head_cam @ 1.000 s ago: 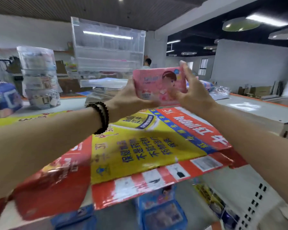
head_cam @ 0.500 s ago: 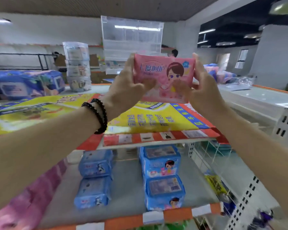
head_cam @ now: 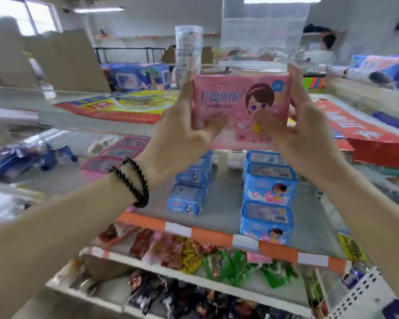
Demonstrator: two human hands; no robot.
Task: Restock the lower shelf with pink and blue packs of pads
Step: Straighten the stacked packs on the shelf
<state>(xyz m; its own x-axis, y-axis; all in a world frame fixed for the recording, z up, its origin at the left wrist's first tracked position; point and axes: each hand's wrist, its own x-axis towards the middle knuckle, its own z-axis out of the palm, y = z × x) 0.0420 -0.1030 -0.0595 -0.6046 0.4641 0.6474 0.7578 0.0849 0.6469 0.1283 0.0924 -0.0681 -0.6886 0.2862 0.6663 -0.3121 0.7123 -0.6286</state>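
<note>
Now the pink pack [head_cam: 240, 104] sits gripped between left hand [head_cam: 184, 132] and right hand [head_cam: 302, 127].

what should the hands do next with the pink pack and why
Probably lower the pink pack of pads toward the shelf below. The left hand and right hand grip its two ends, holding it up in the air, above the blue packs. Pink packs already lie further left on that shelf, so that side looks like its place.
</note>
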